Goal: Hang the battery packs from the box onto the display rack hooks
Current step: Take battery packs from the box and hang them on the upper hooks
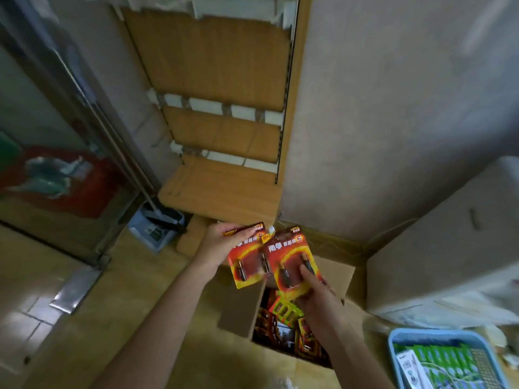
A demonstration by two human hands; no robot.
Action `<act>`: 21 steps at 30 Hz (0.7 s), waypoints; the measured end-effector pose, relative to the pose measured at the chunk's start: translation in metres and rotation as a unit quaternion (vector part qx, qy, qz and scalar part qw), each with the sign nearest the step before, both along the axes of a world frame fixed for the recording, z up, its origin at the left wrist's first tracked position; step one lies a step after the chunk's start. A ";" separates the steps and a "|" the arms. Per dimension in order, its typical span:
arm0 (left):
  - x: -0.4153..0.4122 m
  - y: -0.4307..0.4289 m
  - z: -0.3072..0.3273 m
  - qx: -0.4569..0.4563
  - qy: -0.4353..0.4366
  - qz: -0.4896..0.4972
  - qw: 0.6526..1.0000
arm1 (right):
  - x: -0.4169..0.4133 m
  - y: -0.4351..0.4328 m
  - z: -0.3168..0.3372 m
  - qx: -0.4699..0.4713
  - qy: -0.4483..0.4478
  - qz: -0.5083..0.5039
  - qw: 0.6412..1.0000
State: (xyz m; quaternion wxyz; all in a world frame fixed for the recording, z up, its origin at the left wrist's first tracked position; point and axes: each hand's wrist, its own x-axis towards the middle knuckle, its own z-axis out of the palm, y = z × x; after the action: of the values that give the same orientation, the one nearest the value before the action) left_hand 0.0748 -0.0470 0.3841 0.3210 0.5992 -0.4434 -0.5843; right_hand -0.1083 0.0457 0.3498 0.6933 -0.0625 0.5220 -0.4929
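Left hand [224, 240] gripping battery pack [243, 263], right hand [320, 296] gripping second pack [289, 255]

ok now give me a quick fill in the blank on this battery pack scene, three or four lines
1. The right hand holds its battery pack by the ___ edge.
2. The left hand holds a second pack by the ___ edge.
3. More packs lie in the open ___ box under the hands.
4. The basket at lower right is ___ in colour.

Missing words: bottom; top; cardboard; blue
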 end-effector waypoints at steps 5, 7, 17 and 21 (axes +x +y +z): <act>0.038 0.004 0.109 0.003 0.006 0.082 0.997 | 0.042 -0.006 0.107 -0.020 0.006 0.065 0.998; 0.054 0.003 0.138 -0.004 -0.001 0.096 0.995 | 0.062 -0.010 0.136 -0.026 0.006 0.088 0.996; 0.143 -0.033 0.174 0.039 0.126 0.154 0.979 | 0.182 -0.058 0.189 -0.047 0.024 0.021 0.998; 0.195 -0.056 0.162 0.060 0.197 0.068 0.976 | 0.239 -0.094 0.188 -0.039 0.002 -0.038 0.998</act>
State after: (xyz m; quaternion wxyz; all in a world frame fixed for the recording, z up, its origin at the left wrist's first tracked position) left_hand 0.2696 -0.1028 0.5456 0.4046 0.5188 -0.2941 -0.6933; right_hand 0.1304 -0.0480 0.5373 0.6697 -0.0710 0.5059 -0.5390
